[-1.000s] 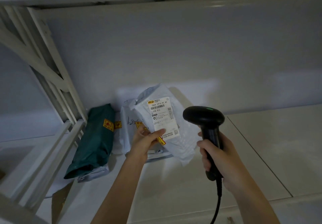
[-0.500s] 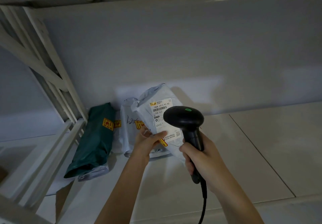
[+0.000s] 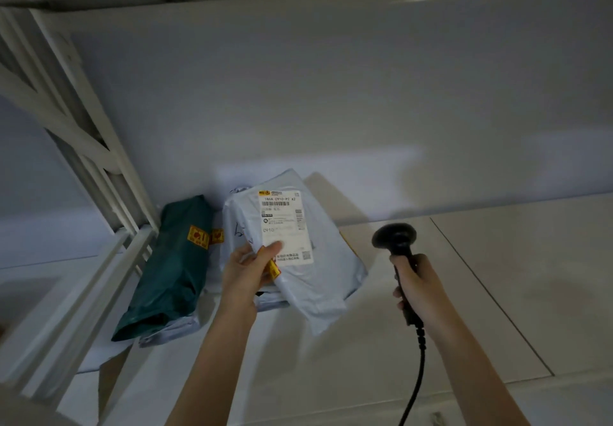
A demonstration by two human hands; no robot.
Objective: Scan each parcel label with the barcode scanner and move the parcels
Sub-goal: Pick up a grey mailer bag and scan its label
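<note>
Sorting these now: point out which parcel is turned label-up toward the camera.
The grey parcel held by the left hand; its white label shows fully. The green parcel shows only yellow stickers.

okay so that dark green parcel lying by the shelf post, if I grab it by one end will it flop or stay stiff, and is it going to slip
The dark green parcel is probably soft: its plastic wrap is creased and bulges unevenly, so it would likely sag when lifted by one end. The film looks glossy, so it may slide in the fingers. It lies flat on the shelf, so rolling or tipping seems unlikely.
</note>
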